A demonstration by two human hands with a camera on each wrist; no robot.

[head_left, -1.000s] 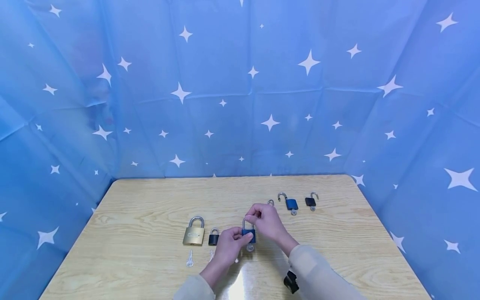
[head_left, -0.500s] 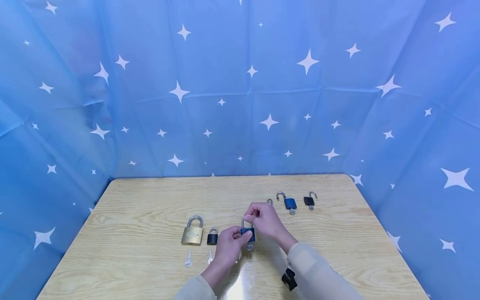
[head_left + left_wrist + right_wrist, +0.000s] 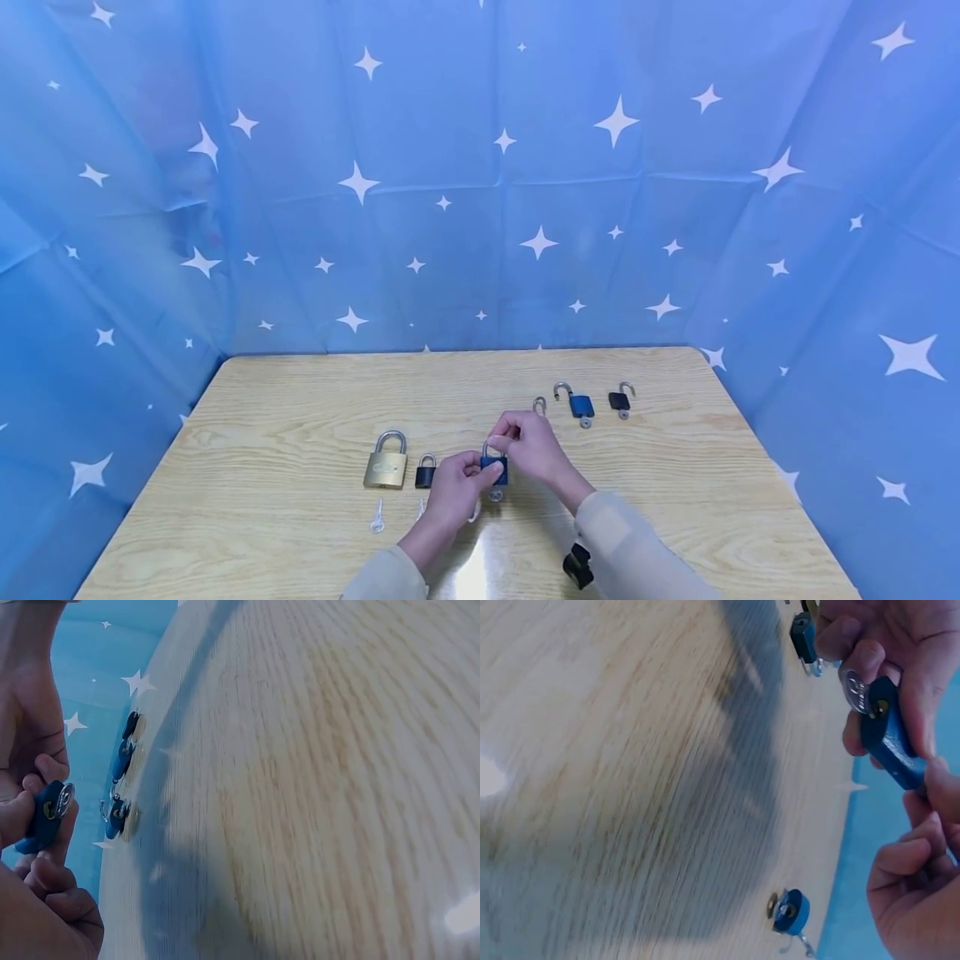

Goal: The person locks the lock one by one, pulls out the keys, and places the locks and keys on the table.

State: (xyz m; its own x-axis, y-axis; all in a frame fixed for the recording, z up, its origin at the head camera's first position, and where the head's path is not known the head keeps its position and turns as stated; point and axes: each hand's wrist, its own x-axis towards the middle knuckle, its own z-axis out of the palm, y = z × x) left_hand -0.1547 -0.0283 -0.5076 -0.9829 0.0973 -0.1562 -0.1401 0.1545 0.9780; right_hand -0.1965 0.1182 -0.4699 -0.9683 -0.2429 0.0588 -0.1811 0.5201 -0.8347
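My left hand grips the body of a small blue padlock between thumb and fingers, above the table. A round-headed silver key sticks out of its bottom, where the brass keyway shows. With thumb and forefinger, my right hand pinches the top of the padlock's shackle, partly covering it. Left of my hands lie a large brass padlock and a small black padlock, shackles pointing away. Behind my right hand, another blue padlock is mostly hidden in the head view.
A blue padlock and a black padlock lie with raised, swung shackles and keys inserted at the back right. One loose key lies below the brass padlock; others are partly hidden by my left arm. A blue starry curtain surrounds the wooden table.
My right hand has dipped very slightly at the shackle, so more of the shackle behind it shows. Both hands keep their hold on the blue padlock.
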